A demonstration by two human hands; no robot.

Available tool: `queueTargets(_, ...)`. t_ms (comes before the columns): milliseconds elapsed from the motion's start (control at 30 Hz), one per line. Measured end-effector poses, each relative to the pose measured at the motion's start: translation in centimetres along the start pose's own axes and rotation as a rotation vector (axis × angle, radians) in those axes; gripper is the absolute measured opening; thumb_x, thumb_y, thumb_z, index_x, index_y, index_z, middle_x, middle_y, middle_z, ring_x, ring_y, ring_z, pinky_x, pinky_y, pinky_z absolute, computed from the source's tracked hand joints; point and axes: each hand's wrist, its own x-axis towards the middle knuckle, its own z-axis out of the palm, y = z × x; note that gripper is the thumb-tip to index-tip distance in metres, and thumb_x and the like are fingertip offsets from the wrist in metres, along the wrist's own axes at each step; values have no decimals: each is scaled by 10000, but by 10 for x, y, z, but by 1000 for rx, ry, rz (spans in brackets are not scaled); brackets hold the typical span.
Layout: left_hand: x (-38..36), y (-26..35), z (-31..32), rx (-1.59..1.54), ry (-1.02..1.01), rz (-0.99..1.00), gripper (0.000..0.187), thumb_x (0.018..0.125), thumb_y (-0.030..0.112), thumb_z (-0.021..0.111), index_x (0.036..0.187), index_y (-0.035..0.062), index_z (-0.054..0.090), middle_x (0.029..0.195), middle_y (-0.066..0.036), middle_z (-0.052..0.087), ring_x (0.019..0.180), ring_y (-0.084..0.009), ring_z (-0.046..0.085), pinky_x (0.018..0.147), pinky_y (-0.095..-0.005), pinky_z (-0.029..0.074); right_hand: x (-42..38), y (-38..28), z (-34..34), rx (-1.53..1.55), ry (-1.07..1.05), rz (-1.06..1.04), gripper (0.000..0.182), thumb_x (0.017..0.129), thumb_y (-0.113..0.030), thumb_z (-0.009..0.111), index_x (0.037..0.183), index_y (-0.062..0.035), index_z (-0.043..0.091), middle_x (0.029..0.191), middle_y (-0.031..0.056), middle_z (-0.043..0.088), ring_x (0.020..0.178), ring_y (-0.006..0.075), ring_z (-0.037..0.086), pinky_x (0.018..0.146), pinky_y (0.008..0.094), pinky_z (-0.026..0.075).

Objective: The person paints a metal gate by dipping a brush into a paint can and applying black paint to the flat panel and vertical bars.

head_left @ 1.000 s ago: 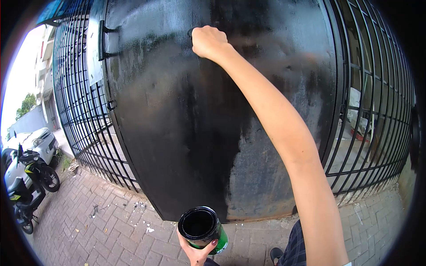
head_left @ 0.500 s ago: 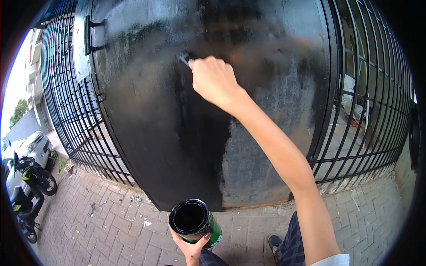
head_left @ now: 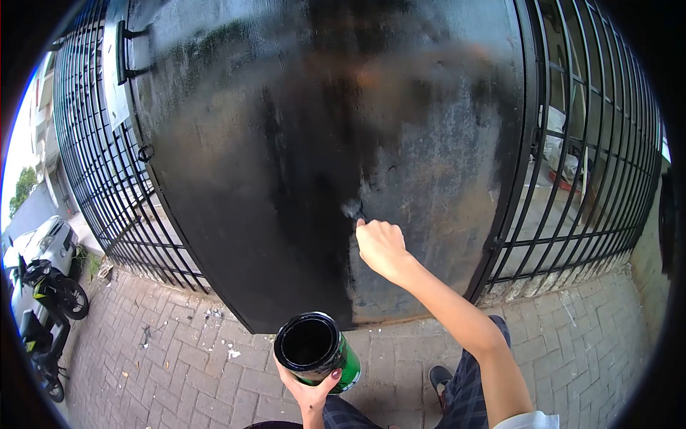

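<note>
My right hand [head_left: 381,247] is closed round a brush [head_left: 354,209], whose bristles are against the metal gate panel [head_left: 429,179], at the edge between its glossy black area and a duller grey patch. The handle is mostly hidden in my fist. Low in the view, my left hand [head_left: 309,392] wraps round a green can [head_left: 349,366] with a black-smeared rim. Dark paint shows inside the open can, which is held upright in front of the panel's lower edge.
Barred fences [head_left: 600,143] flank the panel, with a handle [head_left: 123,53] at its upper left. A motorcycle [head_left: 53,307] and a white car [head_left: 43,239] stand at left. Brick paving [head_left: 186,379] lies below, with my shoe [head_left: 441,379] on it.
My right hand has moved down and to the right with the brush, from the upper panel to its lower middle. The can remains in my left hand.
</note>
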Motion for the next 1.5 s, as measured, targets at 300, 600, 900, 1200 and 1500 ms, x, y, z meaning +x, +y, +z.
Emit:
queueTargets(300,-4,-6,3,-18,18,58,919,582,271,861,1311,-21,383,1177,-127,530,1041,-214,566,914,-342,456,39,20,-34,35,488,128,412,791,-48,544,1197,-2,604,688,194,615,587,340,645,552,415,538)
queueTargets(600,-4,-6,-1,-37,-5,56,923,578,227,858,1321,-25,372,1179,-130,530,1050,-220,567,926,-348,454,-79,0,93,278,-64,301,151,699,-48,584,825,1,652,768,244,653,757,405,664,655,485,540)
queueTargets(900,-9,-7,-1,4,32,29,955,569,238,865,1337,-13,354,1195,-125,516,1073,-222,551,943,-355,442,-9,0,16,232,408,273,359,870,-118,553,1222,-69,600,718,183,598,584,363,635,538,454,525)
queueTargets(1200,6,-14,-4,135,-118,87,1076,502,227,905,1366,-8,308,1246,-171,506,1150,-278,541,1001,-399,430,-168,18,158,386,-249,413,349,877,-142,546,1219,-115,614,783,203,670,697,360,659,655,452,531)
queueTargets(1500,27,-53,-23,421,-247,544,1028,509,257,912,1335,57,333,1298,-224,476,1224,-385,482,1066,-520,335,-161,32,-93,986,-377,114,262,918,-147,594,1149,-26,578,878,102,696,595,156,627,537,285,493)
